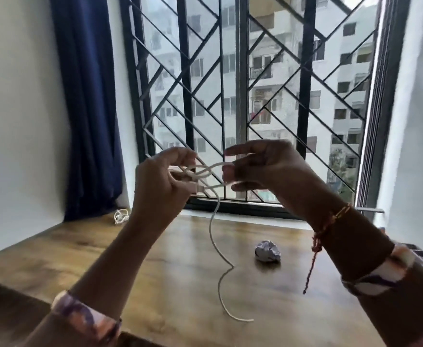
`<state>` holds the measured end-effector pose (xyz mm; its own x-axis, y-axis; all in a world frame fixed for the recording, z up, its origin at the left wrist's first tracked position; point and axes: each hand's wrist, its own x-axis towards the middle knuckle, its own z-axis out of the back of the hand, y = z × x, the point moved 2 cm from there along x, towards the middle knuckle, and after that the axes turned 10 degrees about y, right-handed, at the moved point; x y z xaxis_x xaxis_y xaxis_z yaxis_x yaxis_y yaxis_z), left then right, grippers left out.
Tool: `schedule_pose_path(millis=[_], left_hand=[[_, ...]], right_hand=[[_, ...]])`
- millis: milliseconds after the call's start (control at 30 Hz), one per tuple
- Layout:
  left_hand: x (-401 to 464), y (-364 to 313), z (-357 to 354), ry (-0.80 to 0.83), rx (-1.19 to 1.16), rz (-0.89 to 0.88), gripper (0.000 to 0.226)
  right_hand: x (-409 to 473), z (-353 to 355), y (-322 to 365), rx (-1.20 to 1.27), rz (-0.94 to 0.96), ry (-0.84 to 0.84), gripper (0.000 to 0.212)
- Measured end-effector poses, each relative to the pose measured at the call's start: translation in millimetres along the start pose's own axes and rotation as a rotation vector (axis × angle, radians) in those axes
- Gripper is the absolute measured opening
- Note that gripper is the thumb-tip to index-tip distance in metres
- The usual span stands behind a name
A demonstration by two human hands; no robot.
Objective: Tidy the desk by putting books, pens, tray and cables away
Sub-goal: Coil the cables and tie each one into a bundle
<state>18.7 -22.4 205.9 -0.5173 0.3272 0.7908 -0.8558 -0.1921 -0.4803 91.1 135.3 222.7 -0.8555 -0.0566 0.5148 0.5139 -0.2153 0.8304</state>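
Observation:
A white cable [214, 236] is held up in front of the window, above the wooden desk [170, 266]. My left hand [164, 182] grips its looped upper part, with the plug end between the fingers. My right hand [260, 166] pinches the other side of the loops with curled fingers. The cable's free tail hangs down from the loops and its end lies on the desk near the front. A second white cable [120, 216], bundled up, lies at the desk's far left corner by the curtain.
A crumpled ball of paper [267, 251] sits on the desk right of the hanging tail. A dark blue curtain [90, 108] hangs at the left. The barred window [243, 96] runs along the desk's far edge. White walls close both sides.

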Motion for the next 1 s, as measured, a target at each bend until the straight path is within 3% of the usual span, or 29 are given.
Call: schedule_pose_path(millis=[100,200,300,367,467,500,567,667,767,833,900,1000], left_hand=[[-17,-3,1,-0.089,-0.107,0.116,0.022],[-29,-7,-4,-0.156,-0.324,0.269,0.026],[-35,-16,-6,-0.287,-0.199,0.260,0.031],[-35,-19,-5,-0.368,0.016,0.202,0.045],[-27,-22,-5,-0.381,0.149,0.168,0.070],[-24,-23,-7,-0.362,0.161,0.158,0.077],[-16,-28,-14,-0.336,0.150,0.106,0.082],[3,-35,-27,-0.344,0.108,0.024,0.082],[25,-42,-46,-0.340,0.210,-0.067,0.072],[39,-44,-60,-0.347,0.259,-0.077,0.061],[50,-41,-70,-0.340,0.191,0.033,0.050],[68,-39,-87,-0.162,-0.401,0.326,0.042]], right_hand=[[-9,-9,5,0.207,-0.085,-0.104,0.022],[-8,-16,7,0.632,-0.140,-0.223,0.019],[-5,-18,12,0.880,-0.167,-0.258,0.019],[-9,-22,18,0.664,-0.166,-0.106,0.005],[-20,-23,27,-0.160,-0.169,0.206,0.013],[-22,-22,32,-0.354,-0.150,0.229,0.010],[-19,-12,45,-0.482,-0.073,0.163,0.001],[-14,25,52,-0.450,0.069,-0.089,0.002],[-11,56,47,-0.840,0.001,-0.046,0.011],[-10,79,50,-0.673,0.003,-0.075,0.017],[-7,102,53,-0.135,0.050,-0.149,0.023],[4,131,48,0.531,0.104,-0.176,0.027]])
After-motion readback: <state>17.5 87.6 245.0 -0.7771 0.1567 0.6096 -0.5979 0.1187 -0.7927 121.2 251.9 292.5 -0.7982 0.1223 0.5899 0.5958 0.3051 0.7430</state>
